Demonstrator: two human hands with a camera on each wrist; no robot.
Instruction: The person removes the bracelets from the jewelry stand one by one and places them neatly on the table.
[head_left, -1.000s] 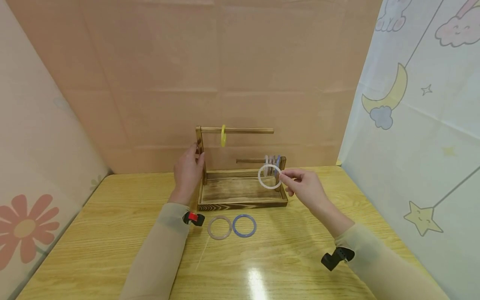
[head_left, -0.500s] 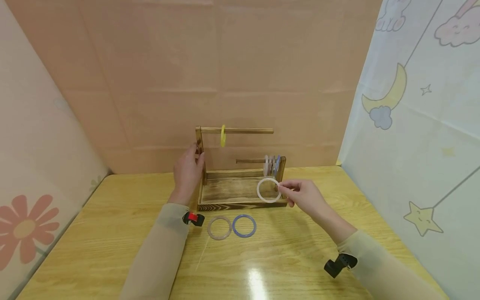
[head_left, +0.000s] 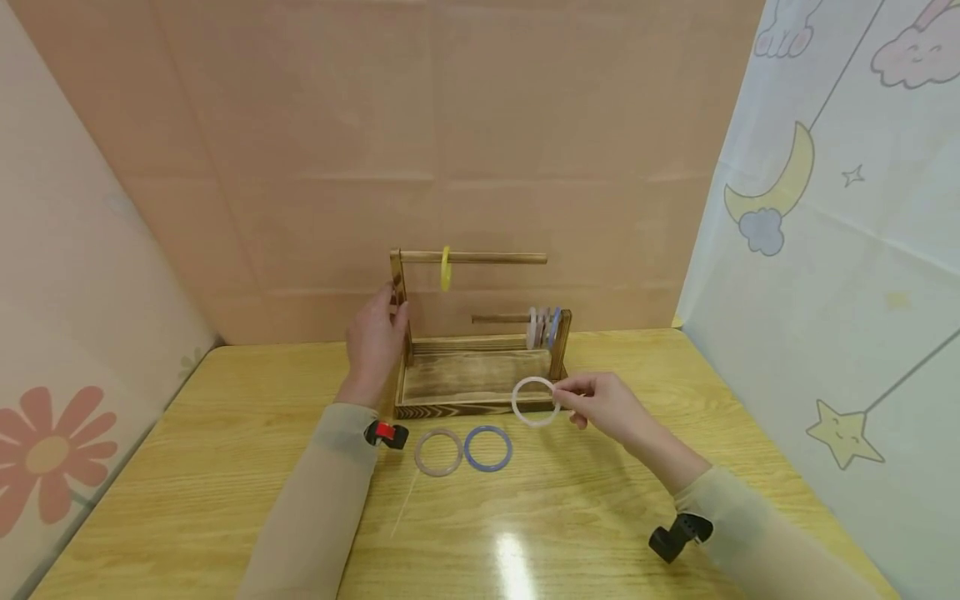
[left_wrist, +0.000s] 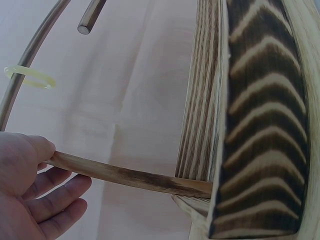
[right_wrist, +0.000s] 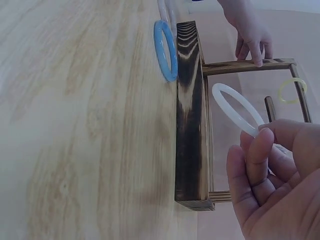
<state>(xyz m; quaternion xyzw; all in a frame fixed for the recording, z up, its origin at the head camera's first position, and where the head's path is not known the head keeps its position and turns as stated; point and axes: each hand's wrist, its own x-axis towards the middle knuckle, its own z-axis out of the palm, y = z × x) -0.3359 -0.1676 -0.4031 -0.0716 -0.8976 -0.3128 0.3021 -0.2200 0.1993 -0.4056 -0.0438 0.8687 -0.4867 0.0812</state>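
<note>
Between thumb and fingertips, my right hand pinches a white bangle, held upright before the front right of a wooden bangle rack. My left hand grips the rack's left post, thumb on one side and fingers on the other. A yellow bangle hangs from the rack's upper bar. On the lower bar, several white, greyish and blue bangles hang near the right post. A pinkish-grey bangle and a blue bangle lie flat before the rack.
The rack stands on a wood-grain table near its back edge, close to a tan backdrop. Patterned white panels rise at both sides. A black device is strapped to each wrist.
My right hand has lowered the white bangle from in front of the lower bar to the tray's front edge, moving toward me. The left hand stays on the post.
</note>
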